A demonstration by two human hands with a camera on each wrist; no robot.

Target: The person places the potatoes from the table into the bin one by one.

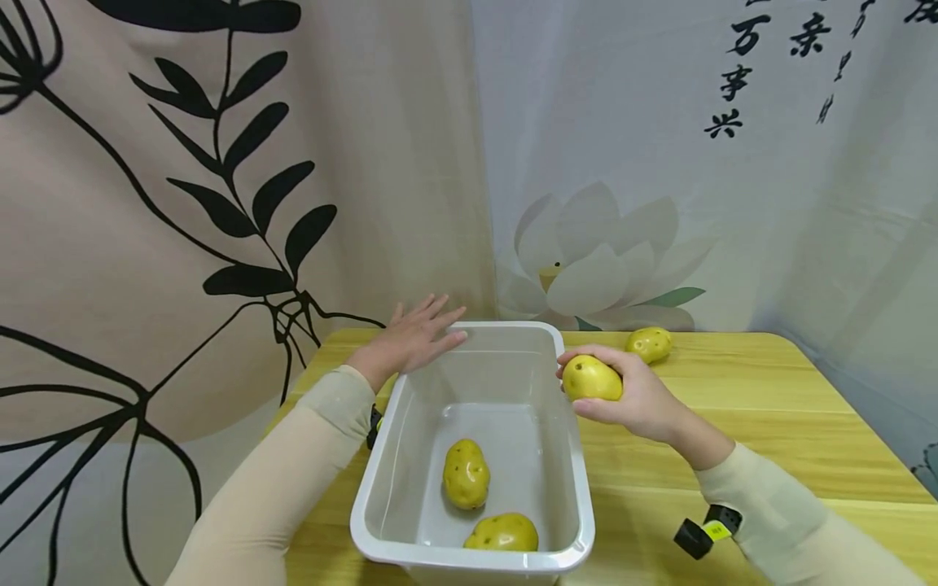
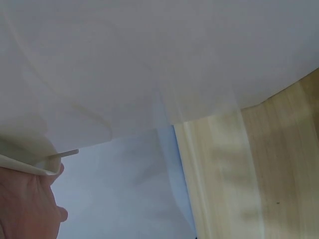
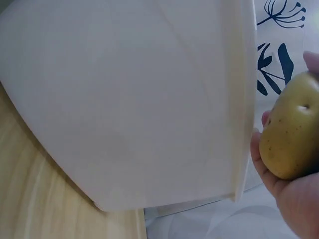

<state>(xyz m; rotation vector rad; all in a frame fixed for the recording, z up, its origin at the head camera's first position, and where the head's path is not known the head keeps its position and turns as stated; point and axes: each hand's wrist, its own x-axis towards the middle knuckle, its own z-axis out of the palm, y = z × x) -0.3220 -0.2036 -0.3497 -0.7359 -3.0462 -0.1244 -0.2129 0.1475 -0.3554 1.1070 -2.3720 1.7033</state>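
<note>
My right hand (image 1: 636, 400) grips a yellow potato (image 1: 590, 378) beside the right rim of a white plastic basin (image 1: 469, 560). In the right wrist view the same potato (image 3: 294, 132) sits between thumb and fingers, close to the basin's outer wall (image 3: 129, 109). Across the basin's far left corner lies my left hand (image 1: 414, 338), its fingers spread and straight. The left wrist view shows only part of that hand (image 2: 30, 204) at the rim. Inside the basin are one potato (image 1: 466, 474) near the middle and another potato (image 1: 502, 533) at the near wall, partly hidden by the rim.
A further potato (image 1: 649, 344) lies on the wooden table (image 1: 733, 407) at the back, behind my right hand. Printed curtains (image 1: 410, 163) hang right behind the table's far edge. Dark wrist cameras (image 1: 707, 531) are strapped on the sleeves.
</note>
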